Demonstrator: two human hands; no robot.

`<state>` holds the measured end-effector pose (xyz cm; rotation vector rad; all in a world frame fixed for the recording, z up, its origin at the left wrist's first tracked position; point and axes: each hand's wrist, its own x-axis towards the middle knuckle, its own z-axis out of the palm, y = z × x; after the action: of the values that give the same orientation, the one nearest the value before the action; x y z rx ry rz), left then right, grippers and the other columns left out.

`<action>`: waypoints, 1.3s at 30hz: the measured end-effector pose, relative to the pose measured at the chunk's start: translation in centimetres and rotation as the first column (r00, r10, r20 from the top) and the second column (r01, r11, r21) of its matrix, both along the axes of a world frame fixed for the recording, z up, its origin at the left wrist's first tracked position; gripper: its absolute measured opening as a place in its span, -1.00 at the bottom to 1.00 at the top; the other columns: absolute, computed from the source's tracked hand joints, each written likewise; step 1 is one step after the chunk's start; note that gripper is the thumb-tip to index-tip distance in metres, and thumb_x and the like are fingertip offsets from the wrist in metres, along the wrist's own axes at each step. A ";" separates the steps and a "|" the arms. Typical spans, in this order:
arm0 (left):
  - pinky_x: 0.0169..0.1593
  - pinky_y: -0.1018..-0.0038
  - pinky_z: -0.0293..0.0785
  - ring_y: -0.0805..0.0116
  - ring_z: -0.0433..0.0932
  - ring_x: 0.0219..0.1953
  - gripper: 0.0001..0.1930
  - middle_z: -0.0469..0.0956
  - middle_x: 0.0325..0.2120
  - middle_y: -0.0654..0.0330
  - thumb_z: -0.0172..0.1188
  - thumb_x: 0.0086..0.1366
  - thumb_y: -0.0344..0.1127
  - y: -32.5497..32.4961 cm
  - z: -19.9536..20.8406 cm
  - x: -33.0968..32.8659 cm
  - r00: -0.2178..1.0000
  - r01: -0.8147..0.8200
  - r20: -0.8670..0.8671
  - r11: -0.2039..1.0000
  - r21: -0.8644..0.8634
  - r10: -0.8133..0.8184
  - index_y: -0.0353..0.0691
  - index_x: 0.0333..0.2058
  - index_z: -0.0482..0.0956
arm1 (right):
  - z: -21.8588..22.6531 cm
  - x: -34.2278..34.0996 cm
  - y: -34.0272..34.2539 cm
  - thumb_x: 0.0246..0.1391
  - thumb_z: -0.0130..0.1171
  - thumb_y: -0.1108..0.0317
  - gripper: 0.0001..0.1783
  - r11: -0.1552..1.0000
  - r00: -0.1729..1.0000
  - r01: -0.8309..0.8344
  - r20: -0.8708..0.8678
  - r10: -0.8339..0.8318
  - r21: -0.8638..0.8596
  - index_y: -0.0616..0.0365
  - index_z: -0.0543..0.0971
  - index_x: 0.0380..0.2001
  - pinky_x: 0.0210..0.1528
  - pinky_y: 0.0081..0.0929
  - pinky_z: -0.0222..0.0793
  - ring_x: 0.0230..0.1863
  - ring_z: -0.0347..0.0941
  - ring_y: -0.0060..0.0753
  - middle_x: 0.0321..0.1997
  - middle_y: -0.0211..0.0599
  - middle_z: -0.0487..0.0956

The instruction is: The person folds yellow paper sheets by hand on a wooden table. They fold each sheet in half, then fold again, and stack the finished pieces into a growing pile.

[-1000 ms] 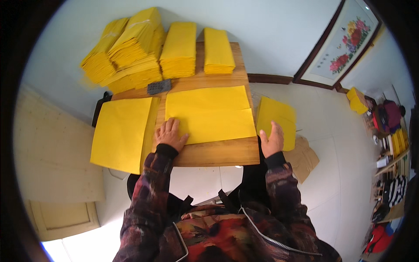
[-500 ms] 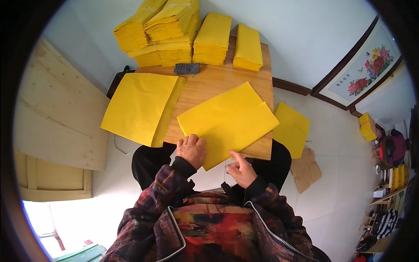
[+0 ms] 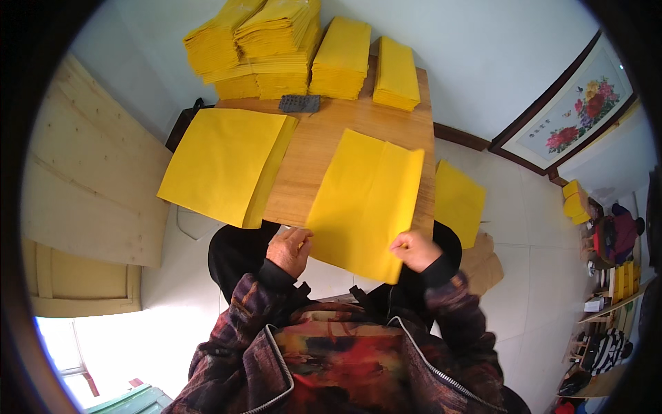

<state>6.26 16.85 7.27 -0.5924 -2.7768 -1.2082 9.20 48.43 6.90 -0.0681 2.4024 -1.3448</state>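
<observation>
A yellow paper sheet (image 3: 362, 203) lies over the table's near edge, its bottom end reaching past it toward my lap. A lengthwise line, a crease or an overlap, runs down its middle. My right hand (image 3: 416, 250) is closed in a pinch on the sheet's lower right edge, which curls up slightly; this hand is a little blurred. At the lower left corner, my left hand (image 3: 288, 251) has its fingers curled together on the paper's edge. To the left lies a pile of larger yellow sheets (image 3: 224, 162), overhanging the table's left side.
Tall stacks of folded yellow paper (image 3: 279, 41) stand at the back of the wooden table (image 3: 303, 165), with two narrower stacks (image 3: 398, 76) beside them. A dark grey block (image 3: 300, 103) sits before them. More yellow paper (image 3: 458, 203) and brown paper (image 3: 484, 265) are right of the table.
The sheet has turned from a slant to nearly upright and looks opened out, its right edge raised. My right hand has moved right and closed on that edge; my left hand has shifted slightly left.
</observation>
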 end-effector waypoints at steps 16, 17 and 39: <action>0.30 0.01 -0.07 -0.01 0.02 0.31 -0.05 0.05 0.28 0.07 0.40 -0.13 0.10 3.3 0.4 -4.3 0.955 0.195 -0.076 0.797 -0.572 -0.288 0.03 0.24 0.17 | 2.9 -18.4 4.4 -0.06 0.11 0.49 -0.98 0.769 0.751 0.089 -0.550 0.366 0.634 0.13 0.52 -0.49 -0.02 -0.32 0.32 0.03 0.38 -0.04 0.01 -0.12 0.48; 0.31 0.01 -0.10 0.00 0.01 0.31 -0.05 0.05 0.28 0.07 0.39 -0.14 0.12 3.2 0.2 -4.9 0.966 0.185 -0.032 0.774 -0.606 -0.256 0.03 0.24 0.17 | 3.0 -17.2 4.7 -0.06 0.12 0.49 -0.97 0.847 0.743 0.103 -0.606 0.283 0.522 0.15 0.50 -0.46 0.01 -0.31 0.31 0.04 0.37 -0.03 0.01 -0.11 0.47; 0.19 0.19 0.22 0.00 0.31 0.11 -0.42 0.30 0.12 0.01 0.27 0.11 -0.21 5.8 2.4 -7.0 0.932 0.282 -0.134 0.906 -0.316 -0.337 -0.21 0.10 0.34 | 2.2 -4.3 7.0 0.02 0.12 0.44 -0.71 0.914 0.719 0.360 -0.679 -0.144 0.187 0.29 0.44 -0.16 0.07 -0.25 0.32 0.05 0.38 0.07 0.03 -0.01 0.45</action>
<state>-0.71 22.66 9.63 -1.1479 -2.7872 -0.7270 4.95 55.41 9.11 -0.1477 3.3134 -1.1560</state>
